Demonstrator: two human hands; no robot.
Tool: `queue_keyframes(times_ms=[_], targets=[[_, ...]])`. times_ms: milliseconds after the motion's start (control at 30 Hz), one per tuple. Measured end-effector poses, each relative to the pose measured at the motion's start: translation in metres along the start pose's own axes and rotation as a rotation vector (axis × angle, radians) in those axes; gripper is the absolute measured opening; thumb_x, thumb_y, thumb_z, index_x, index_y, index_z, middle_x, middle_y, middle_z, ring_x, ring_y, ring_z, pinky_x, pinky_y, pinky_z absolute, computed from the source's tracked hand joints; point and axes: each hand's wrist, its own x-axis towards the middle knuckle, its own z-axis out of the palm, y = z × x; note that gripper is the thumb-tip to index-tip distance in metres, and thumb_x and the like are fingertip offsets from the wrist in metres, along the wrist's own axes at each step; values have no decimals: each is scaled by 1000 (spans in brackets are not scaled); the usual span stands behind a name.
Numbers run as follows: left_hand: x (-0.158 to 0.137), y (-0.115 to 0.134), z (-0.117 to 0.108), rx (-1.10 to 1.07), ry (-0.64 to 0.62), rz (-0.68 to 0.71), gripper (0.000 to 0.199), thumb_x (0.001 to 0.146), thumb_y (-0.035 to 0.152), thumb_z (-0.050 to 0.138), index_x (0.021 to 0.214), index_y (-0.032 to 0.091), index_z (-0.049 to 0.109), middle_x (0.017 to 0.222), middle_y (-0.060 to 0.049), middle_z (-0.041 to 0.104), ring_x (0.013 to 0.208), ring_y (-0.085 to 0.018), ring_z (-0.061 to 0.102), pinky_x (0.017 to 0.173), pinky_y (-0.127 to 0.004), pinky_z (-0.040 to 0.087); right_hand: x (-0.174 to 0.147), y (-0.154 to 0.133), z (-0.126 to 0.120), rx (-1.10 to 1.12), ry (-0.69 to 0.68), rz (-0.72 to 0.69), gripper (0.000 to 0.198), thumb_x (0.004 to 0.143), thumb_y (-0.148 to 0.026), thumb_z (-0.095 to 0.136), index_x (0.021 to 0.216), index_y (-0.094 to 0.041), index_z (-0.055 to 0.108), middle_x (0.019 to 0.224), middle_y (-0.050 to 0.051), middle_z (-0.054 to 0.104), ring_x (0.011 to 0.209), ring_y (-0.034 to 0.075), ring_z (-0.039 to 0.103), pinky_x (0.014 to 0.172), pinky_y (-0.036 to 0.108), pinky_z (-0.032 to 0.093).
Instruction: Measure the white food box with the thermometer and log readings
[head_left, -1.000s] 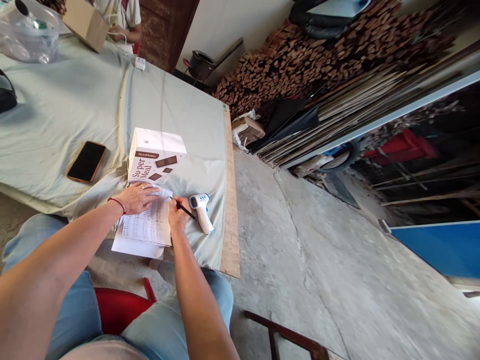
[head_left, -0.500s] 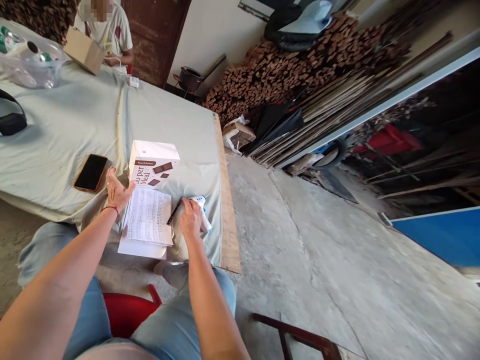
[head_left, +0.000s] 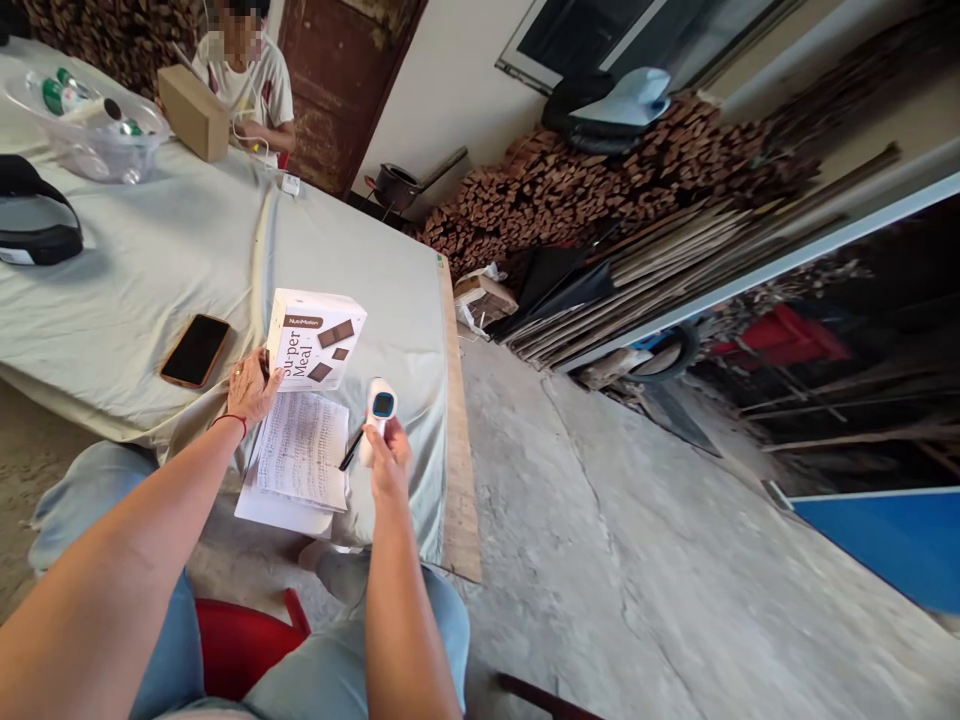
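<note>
In the head view my right hand is closed around the handle of a white infrared thermometer, its dark blue-framed screen facing up toward me. My left hand grips the lower left corner of a white and brown meal box, the thumb across its front. The box stands on the cloth with its printed face toward me. Just below it lie written sheets of paper, partly over the table's near edge. A black pen rests between the papers and my right hand.
A smartphone lies left of the box. Farther off are a black headset, a clear basin of bottles and a cardboard box beside a seated person. A wooden board edge borders the table's right side.
My right hand has picked up the thermometer from the cloth and turned it upright, screen toward me. My left hand has closed on the box's corner. The view has shifted slightly.
</note>
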Motion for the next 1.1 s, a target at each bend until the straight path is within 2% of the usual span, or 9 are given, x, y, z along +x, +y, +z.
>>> queue_keyframes(times_ms=[100, 200, 300, 600, 800, 1100], targets=[[-2, -2, 1, 16, 32, 8, 47, 105, 46, 32, 135, 16, 50, 123, -17, 66, 122, -33, 58, 107, -52, 43, -14, -12, 34, 283, -165, 92, 48, 74, -48, 74, 115, -23, 68, 108, 5, 77, 84, 17, 68, 80, 33, 55], [-3, -4, 3, 38, 44, 20, 44, 107, 47, 30, 131, 19, 53, 118, -14, 68, 117, -30, 60, 105, -49, 45, -22, -16, 54, 357, -208, 157, 49, 74, -47, 76, 116, -23, 67, 106, 4, 78, 79, 15, 67, 77, 32, 55], [-2, -4, 6, 65, 52, 16, 46, 108, 49, 27, 131, 19, 54, 117, -14, 69, 117, -30, 61, 105, -49, 44, -25, -15, 64, 393, -203, 211, 52, 71, -46, 78, 115, -22, 67, 103, 4, 78, 74, 15, 65, 73, 31, 54], [-1, -4, 10, 133, 52, 18, 52, 107, 52, 28, 139, 19, 52, 123, -17, 68, 123, -35, 59, 107, -53, 44, -23, -17, 76, 389, -124, 225, 69, 68, -48, 82, 128, -22, 61, 101, 5, 78, 81, 18, 69, 80, 36, 56], [0, -4, 10, 171, 50, 22, 54, 107, 54, 28, 140, 19, 52, 124, -17, 68, 123, -36, 58, 105, -52, 45, -21, -23, 78, 398, -102, 218, 65, 67, -49, 85, 123, -23, 63, 95, 4, 79, 78, 19, 69, 80, 39, 57], [-1, 0, 5, 187, 12, 11, 54, 108, 53, 28, 141, 17, 50, 125, -17, 67, 124, -35, 58, 107, -51, 43, -17, -26, 79, 413, -123, 287, 63, 66, -44, 87, 119, -21, 63, 95, 4, 80, 78, 18, 71, 80, 38, 59]])
